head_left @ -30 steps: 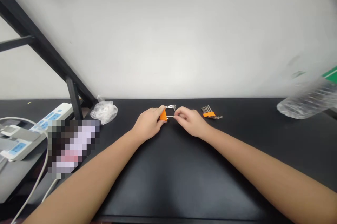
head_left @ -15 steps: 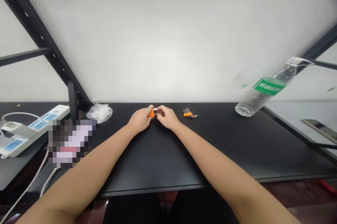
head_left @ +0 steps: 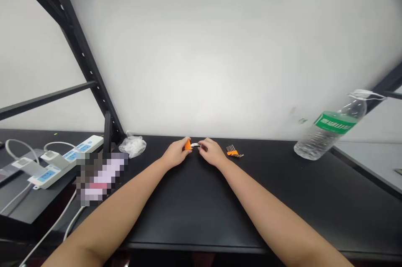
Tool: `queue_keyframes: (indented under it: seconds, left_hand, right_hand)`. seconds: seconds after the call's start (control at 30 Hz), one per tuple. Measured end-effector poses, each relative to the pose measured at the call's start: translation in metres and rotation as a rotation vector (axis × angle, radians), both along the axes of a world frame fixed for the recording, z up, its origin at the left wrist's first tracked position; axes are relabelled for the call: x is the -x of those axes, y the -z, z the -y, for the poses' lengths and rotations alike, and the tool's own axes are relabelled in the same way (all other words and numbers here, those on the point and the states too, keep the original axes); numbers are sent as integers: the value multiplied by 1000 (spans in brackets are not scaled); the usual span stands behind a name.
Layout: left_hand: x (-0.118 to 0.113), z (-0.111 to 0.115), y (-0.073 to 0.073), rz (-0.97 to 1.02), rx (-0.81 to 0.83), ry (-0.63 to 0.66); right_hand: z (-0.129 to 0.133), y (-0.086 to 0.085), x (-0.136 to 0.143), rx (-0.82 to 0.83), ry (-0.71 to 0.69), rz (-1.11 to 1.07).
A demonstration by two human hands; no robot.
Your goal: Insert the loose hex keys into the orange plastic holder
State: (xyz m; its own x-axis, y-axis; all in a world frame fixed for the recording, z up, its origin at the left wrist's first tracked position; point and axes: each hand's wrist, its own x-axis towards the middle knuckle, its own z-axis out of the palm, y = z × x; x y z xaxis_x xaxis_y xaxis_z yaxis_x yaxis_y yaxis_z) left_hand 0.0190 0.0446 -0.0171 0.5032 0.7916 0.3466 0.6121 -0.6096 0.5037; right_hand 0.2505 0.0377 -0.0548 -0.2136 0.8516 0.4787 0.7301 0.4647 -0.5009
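Note:
My left hand is closed on an orange bit holder, gripping it between thumb and fingers. Thin metal bits stick out of its right side. My right hand is pinched shut at the far ends of these bits, apparently on one of them; its fingertips partly hide the contact. Just right of that hand, a second orange holder lies on the black table with several metal bits in it, some pointing up and others slanting right.
A crumpled clear plastic bag lies at the back left. Farther left are a blurred-out object and a white power strip with cables. A green-labelled plastic bottle stands at right, by the black frame. A white wall rises behind the table.
My right hand has drawn away to the right from the orange holder, showing more of the metal bits between the hands. The whole view has shifted, so everything appears lower and farther right.

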Motion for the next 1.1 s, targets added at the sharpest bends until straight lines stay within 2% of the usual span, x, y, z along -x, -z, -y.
queue_keyframes:
  seconds: [0.13, 0.27, 0.37, 0.43, 0.63, 0.7, 0.8, 0.9, 1.0, 1.1]
  left_hand:
    - [1, -4, 2, -39, 5, 6]
    - [0, -4, 2, -99, -28, 11]
    - [-2, -6, 3, -122, -59, 23]
    - [-2, -10, 3, -145, -65, 3]
    - [-4, -24, 2, -273, -29, -35]
    - [-5, -23, 1, -304, -29, -26]
    - [-7, -22, 0, -331, -46, -25]
    - [-9, -25, -1, -329, -39, -23]
    - [-9, -27, 0, -308, -20, -36]
    - [-6, -19, 1, -269, -3, -19]
  right_hand:
    - [-4, 5, -2, 46, 55, 133]
    - [-2, 2, 2, 72, 69, 231]
    - [2, -9, 3, 124, 128, 254]
    - [3, -19, -1, 236, 132, 254]
    - [3, -40, -26, 371, 146, 219]
    - [7, -42, -29, 368, 102, 168]
    - [12, -46, -26, 319, -69, -10]
    - [11, -47, -23, 305, -133, -91]
    - [5, -43, -21, 356, -221, -181]
    - [4, -33, -16, 377, -304, -341]
